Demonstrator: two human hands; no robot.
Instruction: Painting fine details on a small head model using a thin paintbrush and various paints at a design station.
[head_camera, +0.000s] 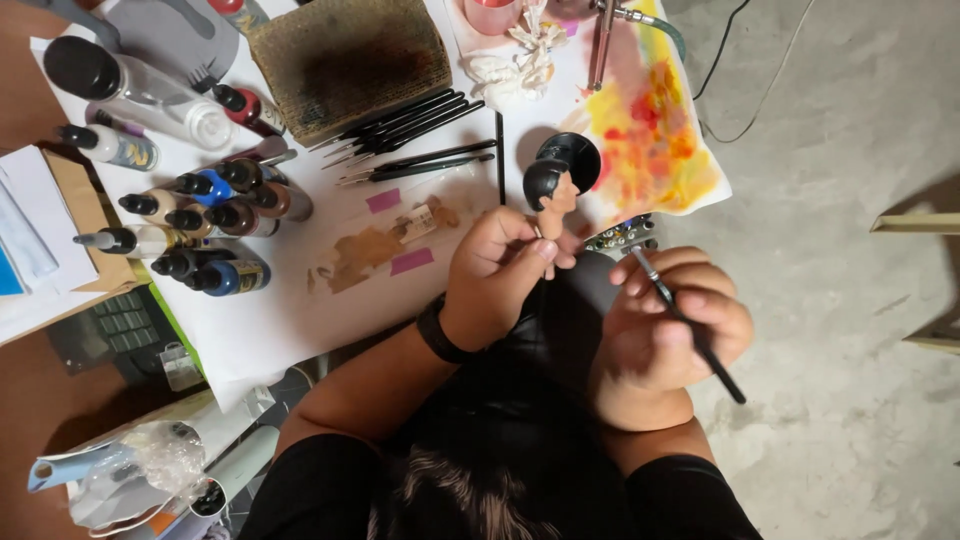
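Over the paint-stained white paper sheet (300, 320) covering the table, the left hand (495, 270) pinches a small figurine with glossy black hair and a flesh-toned face (555, 185) by its lower body, fingers closed narrowly around it, head upright. Just beside it, the right hand (670, 320) grips a thin black-handled paintbrush (690, 325) pencil-fashion, its bristle end pointing toward the figurine. Steady work here likely calls for resting both wrists together and touching only the bristle tip to the face. Dark-capped dropper paint bottles (200, 235) and a row of spare black brushes (410, 125) lie farther left.
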